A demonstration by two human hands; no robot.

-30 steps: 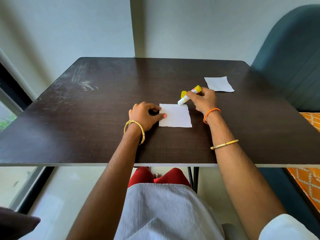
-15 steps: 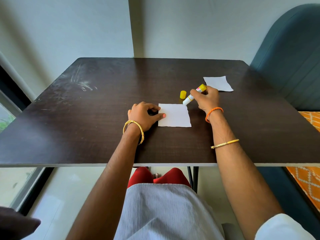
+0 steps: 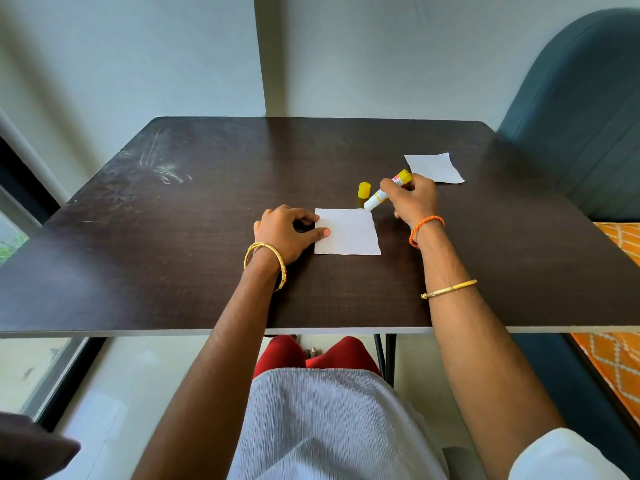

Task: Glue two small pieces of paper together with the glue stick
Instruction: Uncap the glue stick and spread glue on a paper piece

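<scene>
A white square of paper (image 3: 348, 232) lies in the middle of the dark table (image 3: 173, 237). My left hand (image 3: 285, 233) rests at its left edge, thumb pressing on the paper and the other fingers curled. My right hand (image 3: 412, 199) grips an uncapped glue stick (image 3: 384, 190), white with a yellow end, tilted so its tip touches the paper's far right corner. The yellow cap (image 3: 364, 189) stands on the table just beyond the paper. A second white paper square (image 3: 434, 167) lies farther back on the right.
A teal upholstered chair back (image 3: 581, 109) rises at the table's right side, with an orange patterned cushion (image 3: 620, 244) below it. A wall stands behind the table and a window frame (image 3: 20, 188) at the left.
My right hand has carried the glue stick rightward along the paper's far edge to its right corner, uncovering the yellow cap. My left hand has stayed in place on the paper.
</scene>
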